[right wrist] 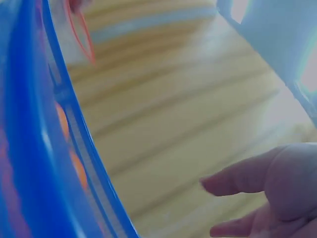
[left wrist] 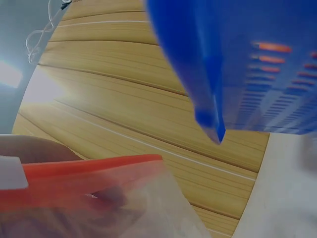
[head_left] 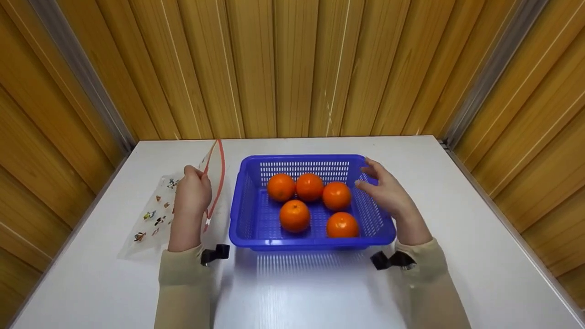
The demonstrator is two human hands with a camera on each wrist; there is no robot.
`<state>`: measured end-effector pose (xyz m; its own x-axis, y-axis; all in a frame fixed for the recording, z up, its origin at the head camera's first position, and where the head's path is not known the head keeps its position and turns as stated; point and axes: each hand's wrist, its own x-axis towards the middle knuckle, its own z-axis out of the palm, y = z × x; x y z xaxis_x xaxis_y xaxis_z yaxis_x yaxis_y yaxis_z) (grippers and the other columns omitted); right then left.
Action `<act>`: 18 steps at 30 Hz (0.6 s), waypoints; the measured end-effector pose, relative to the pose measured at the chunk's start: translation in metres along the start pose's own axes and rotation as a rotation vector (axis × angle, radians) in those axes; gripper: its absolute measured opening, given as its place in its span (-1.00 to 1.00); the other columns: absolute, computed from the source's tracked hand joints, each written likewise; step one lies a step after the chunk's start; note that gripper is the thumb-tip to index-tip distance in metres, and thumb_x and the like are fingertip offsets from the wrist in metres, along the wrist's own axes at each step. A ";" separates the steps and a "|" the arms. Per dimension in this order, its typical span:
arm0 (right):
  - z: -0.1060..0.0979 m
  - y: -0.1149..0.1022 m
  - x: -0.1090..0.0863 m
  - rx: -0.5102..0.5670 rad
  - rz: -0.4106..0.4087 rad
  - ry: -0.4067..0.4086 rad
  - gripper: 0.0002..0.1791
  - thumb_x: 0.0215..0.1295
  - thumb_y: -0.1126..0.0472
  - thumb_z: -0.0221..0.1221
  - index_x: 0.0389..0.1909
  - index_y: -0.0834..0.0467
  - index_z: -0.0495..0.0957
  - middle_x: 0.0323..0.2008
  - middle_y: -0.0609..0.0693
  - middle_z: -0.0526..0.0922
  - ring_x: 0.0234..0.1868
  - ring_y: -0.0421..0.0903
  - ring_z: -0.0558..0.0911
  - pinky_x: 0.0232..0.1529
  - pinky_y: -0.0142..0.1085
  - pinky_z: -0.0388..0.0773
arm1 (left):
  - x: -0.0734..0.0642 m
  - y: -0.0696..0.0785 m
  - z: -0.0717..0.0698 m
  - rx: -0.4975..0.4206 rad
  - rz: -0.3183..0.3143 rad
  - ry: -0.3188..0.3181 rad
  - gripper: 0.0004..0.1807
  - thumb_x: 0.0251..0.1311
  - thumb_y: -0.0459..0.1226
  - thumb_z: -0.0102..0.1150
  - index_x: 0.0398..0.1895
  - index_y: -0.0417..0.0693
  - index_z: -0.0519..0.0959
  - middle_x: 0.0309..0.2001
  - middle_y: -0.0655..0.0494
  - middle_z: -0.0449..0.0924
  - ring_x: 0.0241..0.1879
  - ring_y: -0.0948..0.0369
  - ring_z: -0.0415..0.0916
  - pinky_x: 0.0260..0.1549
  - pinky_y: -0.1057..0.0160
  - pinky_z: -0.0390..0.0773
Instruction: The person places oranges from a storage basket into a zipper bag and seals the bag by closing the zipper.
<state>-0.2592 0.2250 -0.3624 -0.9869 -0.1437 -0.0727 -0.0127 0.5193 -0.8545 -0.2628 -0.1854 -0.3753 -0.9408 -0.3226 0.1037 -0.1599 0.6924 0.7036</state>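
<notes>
A clear plastic zip bag [head_left: 153,217] with small cartoon prints hangs at the left, its red-edged mouth [head_left: 221,176] parted. My left hand [head_left: 194,189] grips the bag near that mouth; the left wrist view shows the red zip strip [left wrist: 99,165] close up. To the right of the bag stands a blue plastic basket [head_left: 292,242] with slotted walls. Several oranges lie inside it, one [head_left: 295,216] near the middle and another [head_left: 343,225] by the front wall. Over the basket's right rim is my right hand [head_left: 388,194], fingers spread and holding nothing.
The basket stands on a white table [head_left: 292,292]. Yellow wood-look panels [head_left: 292,68] rise behind the table and along both sides. Each wrist carries a black strap mount, such as the left one [head_left: 215,254].
</notes>
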 end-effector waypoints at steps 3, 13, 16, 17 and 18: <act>0.030 -0.024 0.001 0.041 -0.084 0.001 -0.22 0.52 0.16 0.12 0.62 0.25 0.01 0.54 0.32 0.24 0.58 0.29 0.20 0.61 0.20 0.07 | -0.005 0.007 0.001 -0.001 0.023 0.001 -0.71 0.54 -0.31 -0.21 0.08 -0.41 0.35 -0.01 -0.52 0.62 -0.07 -0.24 0.64 -0.12 -0.18 0.62; 0.149 -0.096 0.040 0.163 -0.042 -0.222 -0.25 0.54 -0.01 0.14 0.57 0.25 0.15 0.39 0.25 0.50 0.28 0.13 0.63 0.25 -0.04 0.62 | -0.020 0.023 0.007 -0.003 0.161 0.040 -0.81 0.50 -0.36 -0.14 -0.04 -0.37 0.36 -0.18 -0.51 0.65 -0.16 -0.31 0.68 -0.20 -0.25 0.61; 0.176 -0.108 0.052 0.169 0.027 -0.264 -0.21 0.54 -0.12 0.11 0.56 0.28 0.16 0.26 0.24 0.61 0.08 0.12 0.76 0.09 -0.11 0.73 | -0.025 0.027 0.009 0.024 0.169 0.024 -0.82 0.51 -0.35 -0.12 -0.04 -0.35 0.37 -0.20 -0.48 0.66 -0.19 -0.28 0.69 -0.27 -0.22 0.63; 0.183 -0.110 0.055 0.163 0.037 -0.264 -0.24 0.55 -0.14 0.10 0.50 0.30 0.23 0.16 0.23 0.68 -0.05 0.10 0.80 -0.01 -0.15 0.76 | -0.027 0.029 0.010 0.034 0.172 0.017 -0.83 0.51 -0.35 -0.12 -0.04 -0.35 0.37 -0.21 -0.47 0.67 -0.20 -0.28 0.70 -0.29 -0.22 0.63; 0.189 -0.112 0.058 0.156 0.048 -0.261 -0.29 0.54 -0.14 0.10 0.42 0.32 0.32 0.02 0.20 0.72 -0.19 0.07 0.82 -0.13 -0.20 0.78 | -0.028 0.030 0.010 0.042 0.175 0.009 -0.83 0.52 -0.35 -0.12 -0.04 -0.34 0.37 -0.21 -0.47 0.67 -0.21 -0.27 0.70 -0.31 -0.21 0.63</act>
<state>-0.2843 -0.0006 -0.3679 -0.9109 -0.3446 -0.2272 0.0776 0.3975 -0.9143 -0.2444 -0.1488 -0.3641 -0.9526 -0.2003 0.2290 -0.0059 0.7648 0.6443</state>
